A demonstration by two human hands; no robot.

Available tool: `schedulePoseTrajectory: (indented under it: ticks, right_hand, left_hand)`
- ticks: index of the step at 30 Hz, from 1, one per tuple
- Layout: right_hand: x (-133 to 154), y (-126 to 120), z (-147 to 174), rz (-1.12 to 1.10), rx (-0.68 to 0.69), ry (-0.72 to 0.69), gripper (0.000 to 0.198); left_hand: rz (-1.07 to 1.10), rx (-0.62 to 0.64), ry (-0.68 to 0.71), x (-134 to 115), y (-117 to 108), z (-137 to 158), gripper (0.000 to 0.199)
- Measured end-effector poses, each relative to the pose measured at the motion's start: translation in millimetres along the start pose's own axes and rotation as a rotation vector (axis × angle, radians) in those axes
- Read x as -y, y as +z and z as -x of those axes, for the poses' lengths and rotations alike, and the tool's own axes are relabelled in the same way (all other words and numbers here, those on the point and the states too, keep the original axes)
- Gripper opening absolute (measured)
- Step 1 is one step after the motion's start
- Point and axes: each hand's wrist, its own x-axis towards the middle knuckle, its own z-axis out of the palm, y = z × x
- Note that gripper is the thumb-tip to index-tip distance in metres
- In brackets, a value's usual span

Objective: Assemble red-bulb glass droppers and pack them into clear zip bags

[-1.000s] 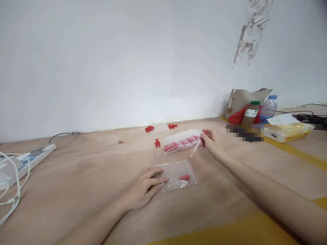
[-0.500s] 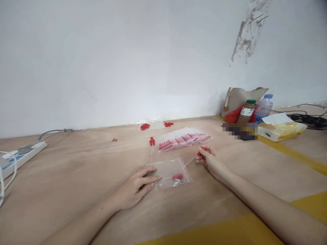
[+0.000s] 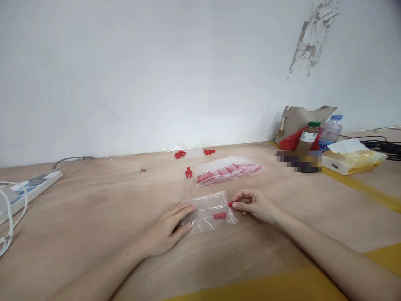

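Observation:
A clear zip bag [image 3: 205,202] lies flat in front of me, its zip end to the right. One dropper with a red bulb [image 3: 219,215] is inside it. My left hand [image 3: 167,228] rests on the bag's left end with fingers stretched out, pressing it down. At the bag's right mouth, my right hand [image 3: 254,205] pinches the red bulb of a second dropper [image 3: 231,204]; its thin clear stem reaches into the bag. Beyond the bag lie several loose droppers [image 3: 189,173] side by side and a fanned row of filled bags [image 3: 230,170].
Two small groups of red bulbs [image 3: 180,154] lie near the wall. At the right stand a green-capped bottle [image 3: 308,137], a water bottle [image 3: 332,128], a beige bag [image 3: 310,116] and a tissue pack [image 3: 354,161]. A power strip [image 3: 34,190] lies at the left.
My right hand has moved left and down to the bag's mouth, and the dropper's stem has slid into the bag. My left hand stays on the bag. The view has shifted slightly.

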Motion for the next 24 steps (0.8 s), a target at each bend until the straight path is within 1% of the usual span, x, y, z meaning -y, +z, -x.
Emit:
schedulePoseTrajectory:
  ticks: [4, 6, 10, 12, 14, 17, 20, 22, 24]
  right_hand:
    - [-1, 4, -2, 0.047, 0.015, -0.06, 0.03]
    - [1, 5, -2, 0.1, -0.001, -0.086, 0.03]
    - [2, 4, -5, 0.247, -0.094, -0.104, 0.017]
    - [1, 2, -6, 0.301, -0.1, -0.115, 0.012]
    - [0, 1, -6, 0.323, -0.077, -0.136, 0.011]
    - [1, 5, -4, 0.308, -0.041, -0.185, 0.012]
    - [4, 13, -1, 0.242, -0.007, -0.214, 0.016]
    - [8, 17, 2, 0.162, 0.038, -0.184, 0.02]
    - [10, 18, 4, 0.073, 0.108, -0.118, 0.028]
  left_hand:
    - [0.008, 0.009, -0.004, -3, -2, -1, 0.041]
    - [0.009, 0.006, 0.001, -4, -3, -1, 0.041]
    - [-0.003, 0.009, -0.005, -4, -3, -1, 0.041]
    - [-0.002, 0.004, -0.002, -4, -3, -1, 0.041]
    - [0.006, 0.001, 0.005, -3, -3, -1, 0.041]
    - [0.015, -0.006, 0.016, -3, -2, -1, 0.041]
    - [0.022, -0.019, 0.029, -2, -2, -1, 0.04]
    - [0.022, -0.02, 0.026, -2, -1, -1, 0.04]
    - [0.022, -0.016, 0.017, -1, -1, -1, 0.041]
